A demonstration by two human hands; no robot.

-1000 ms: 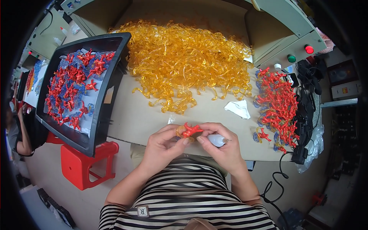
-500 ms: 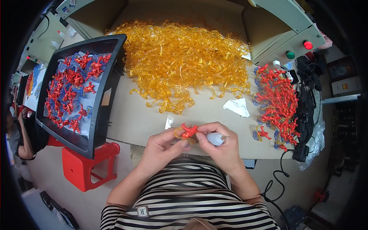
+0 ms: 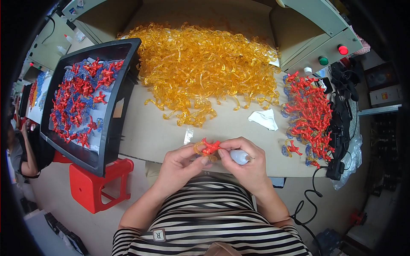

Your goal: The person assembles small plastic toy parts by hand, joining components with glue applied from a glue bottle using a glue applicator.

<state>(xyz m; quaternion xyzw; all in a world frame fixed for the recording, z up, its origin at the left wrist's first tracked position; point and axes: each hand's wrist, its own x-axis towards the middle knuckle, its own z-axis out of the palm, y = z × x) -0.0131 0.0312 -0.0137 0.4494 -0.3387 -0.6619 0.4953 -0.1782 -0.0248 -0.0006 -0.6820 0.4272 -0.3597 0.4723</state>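
Between my two hands, over the table's near edge, is a small red plastic figurine (image 3: 209,147) with a curled amber piece around its left side. My left hand (image 3: 183,164) is closed on it from the left, thumb below. My right hand (image 3: 248,167) has a small whitish squeeze bottle (image 3: 240,157) tucked in its palm, and its thumb and forefinger meet the figurine's right side. The bottle's dark tip points right. Whether those fingertips grip the figurine or only touch it, I cannot tell.
Loose amber pieces (image 3: 205,68) cover the table's far part. Red figurines (image 3: 308,115) with bluish bases lie heaped at right, beside black cables. A black tray (image 3: 112,128) of red and blue figurines stands left, above a red stool (image 3: 89,187). A white cloth (image 3: 264,119) lies mid-table.
The squeeze bottle in my right hand has tilted slightly, its tip shifting a little lower. The figurine and my left hand stay almost in place.
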